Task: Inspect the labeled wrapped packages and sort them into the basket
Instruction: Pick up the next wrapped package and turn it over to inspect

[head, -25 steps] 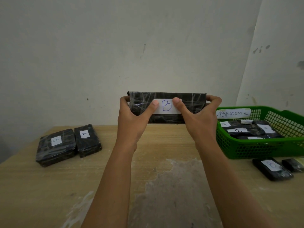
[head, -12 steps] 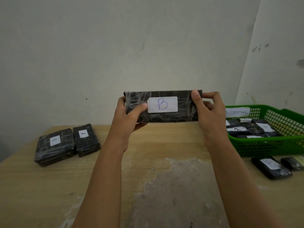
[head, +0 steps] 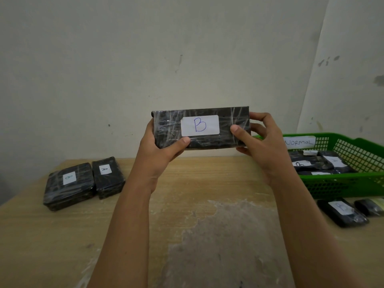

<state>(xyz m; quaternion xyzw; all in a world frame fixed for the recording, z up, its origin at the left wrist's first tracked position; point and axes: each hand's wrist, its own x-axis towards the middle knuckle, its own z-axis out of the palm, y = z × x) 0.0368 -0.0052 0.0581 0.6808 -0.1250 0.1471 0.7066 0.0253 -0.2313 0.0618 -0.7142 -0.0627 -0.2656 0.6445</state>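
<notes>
I hold a black plastic-wrapped package (head: 172, 129) up in front of the wall, its white label marked "B" facing me. My left hand (head: 160, 152) grips its left end, thumb across the lower front. My right hand (head: 264, 142) grips its right end, thumb on the front beside the label. A green mesh basket (head: 342, 183) with a label reading "NORMAL" stands at the right of the table and holds several wrapped packages (head: 313, 165).
Two wrapped packages lie at the table's left, one labelled "B" (head: 69, 185) and one labelled "A" (head: 108, 176). In front of the basket lie another labelled package (head: 342, 212) and a small dark object (head: 368, 206). The wooden table (head: 197, 215) meets a wall behind.
My thumbs have slid off the label toward the package's ends, uncovering the "B". The package has risen a little and its front face now shows taller.
</notes>
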